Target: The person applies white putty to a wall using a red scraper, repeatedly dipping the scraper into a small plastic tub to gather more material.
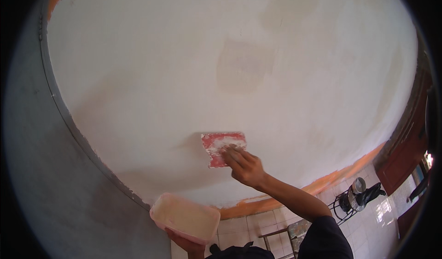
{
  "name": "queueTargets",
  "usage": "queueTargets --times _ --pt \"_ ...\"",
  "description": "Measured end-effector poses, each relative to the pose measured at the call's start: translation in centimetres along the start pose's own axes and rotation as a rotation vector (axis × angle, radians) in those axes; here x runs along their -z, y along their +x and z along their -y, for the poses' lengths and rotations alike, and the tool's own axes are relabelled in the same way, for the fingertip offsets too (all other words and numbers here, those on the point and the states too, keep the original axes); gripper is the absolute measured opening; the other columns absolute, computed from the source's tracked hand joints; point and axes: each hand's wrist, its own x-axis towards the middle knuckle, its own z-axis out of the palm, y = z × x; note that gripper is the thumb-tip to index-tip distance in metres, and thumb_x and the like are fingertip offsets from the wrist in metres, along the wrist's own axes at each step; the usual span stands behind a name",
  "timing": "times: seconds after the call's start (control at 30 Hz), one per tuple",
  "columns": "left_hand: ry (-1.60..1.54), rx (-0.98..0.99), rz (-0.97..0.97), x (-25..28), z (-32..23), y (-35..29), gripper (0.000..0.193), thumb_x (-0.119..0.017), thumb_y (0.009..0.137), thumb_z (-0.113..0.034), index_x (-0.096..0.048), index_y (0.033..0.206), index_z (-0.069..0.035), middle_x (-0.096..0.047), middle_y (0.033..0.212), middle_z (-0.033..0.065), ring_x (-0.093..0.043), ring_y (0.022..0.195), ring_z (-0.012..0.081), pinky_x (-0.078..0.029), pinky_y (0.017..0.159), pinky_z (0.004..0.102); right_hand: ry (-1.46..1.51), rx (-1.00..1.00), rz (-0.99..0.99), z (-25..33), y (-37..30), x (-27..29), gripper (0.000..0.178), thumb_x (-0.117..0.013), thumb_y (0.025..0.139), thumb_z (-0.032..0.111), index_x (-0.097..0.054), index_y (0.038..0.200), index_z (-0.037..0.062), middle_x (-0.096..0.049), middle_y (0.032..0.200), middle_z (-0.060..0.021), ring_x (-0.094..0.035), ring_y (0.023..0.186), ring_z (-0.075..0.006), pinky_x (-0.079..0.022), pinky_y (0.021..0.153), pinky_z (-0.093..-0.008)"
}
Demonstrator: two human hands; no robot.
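My right hand (244, 164) grips a red plastic putty spreader (218, 160) smeared with white filler. Its upper edge lies against, or very close to, the pale wall (152, 84). Low in the view, my left hand (186, 245) holds a pinkish rectangular tub (209, 236) from beneath, its fingers mostly hidden by it. Cream-coloured putty (184, 217) fills the tub. Above the spreader, a darker, squarish patch (246, 65) shows on the wall.
A grey wall (87, 185) meets the pale one at left. An orange band (248, 208) runs along the wall's foot above a tiled floor (235, 238). At right stand a metal rack (343, 208) bearing a pot (358, 185), and a brown door (403, 164). Near me is a stool-like frame (299, 231).
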Motion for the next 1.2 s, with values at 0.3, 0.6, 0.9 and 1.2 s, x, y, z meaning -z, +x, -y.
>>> queueTargets --times 0.3,0.6,0.9,1.2 --pt "-0.064 -0.035 -0.032 1.0 1.0 0.0 0.065 -0.028 0.101 -0.059 -0.032 0.146 -0.012 -0.046 0.141 0.0068 -0.048 0.125 0.0243 -0.041 0.104 0.0417 -0.381 -0.044 -0.447 -14.1 9.4 8.1 0.052 -0.056 0.068 -0.018 -0.069 0.114 0.0016 -0.068 0.112 -0.013 -0.066 0.104 -0.0297 -0.058 0.082 -0.0388" --pt "-0.125 0.068 0.057 3.8 2.2 1.5 0.071 -0.033 0.095 -0.066 -0.033 0.147 -0.017 -0.043 0.145 0.0058 -0.045 0.129 0.0279 -0.043 0.104 0.046 -0.043 -0.015 0.087 -2.9 -7.3 -0.7 0.057 -0.058 0.061 -0.009 -0.064 0.117 -0.0019 -0.061 0.125 -0.0131 -0.061 0.117 -0.0289 -0.055 0.095 -0.0375" --pt "-0.226 0.231 -0.223 0.6 0.0 0.7 0.079 -0.057 0.087 -0.058 -0.035 0.15 -0.016 -0.04 0.151 0.0126 -0.039 0.137 0.0372 -0.029 0.111 0.0648 -0.357 -0.002 -0.469 -12.2 9.4 10.6 0.045 -0.06 0.073 -0.018 -0.068 0.113 0.0008 -0.069 0.111 -0.0156 -0.067 0.102 -0.0308 -0.057 0.084 -0.0355" --pt "-0.48 0.26 0.038 3.1 0.4 1.4 0.078 -0.056 0.087 -0.058 -0.036 0.148 -0.014 -0.045 0.147 0.0123 -0.042 0.134 0.0366 -0.031 0.111 0.063 -0.073 0.015 -0.027 -3.1 -3.7 -0.4 0.043 -0.061 0.073 -0.01 -0.066 0.115 -0.0008 -0.064 0.122 -0.0149 -0.065 0.111 -0.0291 -0.057 0.092 -0.0393"
